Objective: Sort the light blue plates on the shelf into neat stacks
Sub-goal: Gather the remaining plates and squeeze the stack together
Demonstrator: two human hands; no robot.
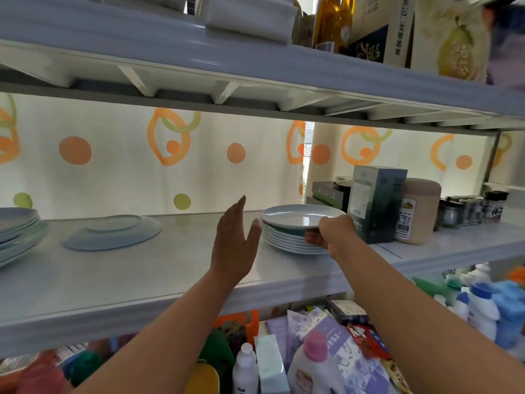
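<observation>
My one view, from my head.
It faces forward, close to the middle shelf (176, 268), looking slightly up under the upper shelf (255, 81), over both my forearms.

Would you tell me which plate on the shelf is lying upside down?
The lone plate between the two stacks: its base ring faces up, whereas the left stack and right stack sit upright.

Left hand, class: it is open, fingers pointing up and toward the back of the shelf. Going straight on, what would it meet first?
Probably the patterned curtain behind the shelf; nothing stands before the left hand, though depth is unclear.
</observation>
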